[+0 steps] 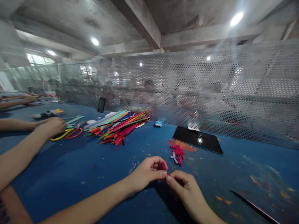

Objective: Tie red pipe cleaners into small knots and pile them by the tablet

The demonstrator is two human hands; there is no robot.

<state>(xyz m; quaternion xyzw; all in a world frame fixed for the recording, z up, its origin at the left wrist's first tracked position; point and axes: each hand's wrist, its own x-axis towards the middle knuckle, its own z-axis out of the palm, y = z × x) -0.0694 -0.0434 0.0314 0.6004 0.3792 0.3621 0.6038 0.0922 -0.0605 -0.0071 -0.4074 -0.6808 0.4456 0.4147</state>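
Over the front of the blue table, my left hand [149, 171] pinches a short red pipe cleaner [164, 166] between thumb and fingers. Part of it stands up above the thumb. Close beside it, my right hand [183, 185] is closed in a pinch at the lower end of the same piece, and the two hands' fingertips nearly meet. Just beyond them lies a small heap of bent red pipe cleaner pieces [178, 151], with a lavender piece [173, 157] at its left side.
A large bundle of coloured pipe cleaners [123, 124] lies back left, near red-handled scissors [74, 133]. A co-worker's hands [52, 127] are at the left. A black tablet [198, 140] lies before the perforated metal screen [163, 81]. A dark thin stick [253, 206] rests front right.
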